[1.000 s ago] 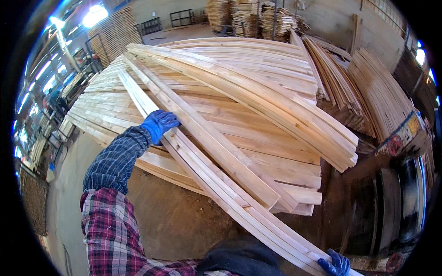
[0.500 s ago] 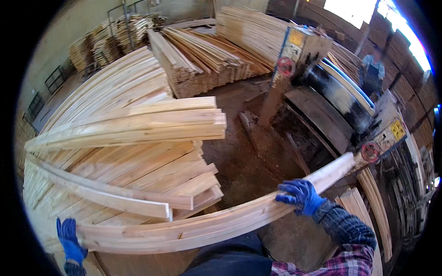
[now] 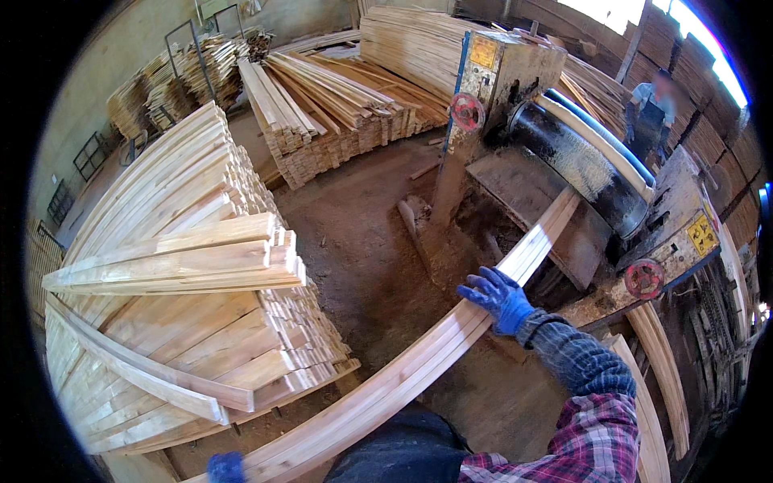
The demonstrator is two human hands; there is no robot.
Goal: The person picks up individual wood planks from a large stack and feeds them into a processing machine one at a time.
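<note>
Several long wooden boards [image 3: 374,402], laid side by side, run slantwise from the lower edge up to the right. Their far end rests on the dark metal bed [image 3: 527,201] of a woodworking machine, close to its big roller [image 3: 560,153]. My right hand [image 3: 501,299], in a blue glove, grips the boards past their middle, with its fingers laid over them. At the lower edge, my left hand [image 3: 226,467], gloved too, touches their near end. Most of it is cut off and its fingers are unclear.
A broad stack of boards [image 3: 153,338] stands at the left, with loose boards [image 3: 173,266] on top. Another lumber pile [image 3: 346,145] lies behind. The machine's red handwheels [image 3: 644,278] stick out in front. A person [image 3: 651,113] stands beyond the roller.
The boards have swung and moved forward, so their far end now lies on the machine bed. My right hand has gone slightly left and up with them; my left has moved right and down.
</note>
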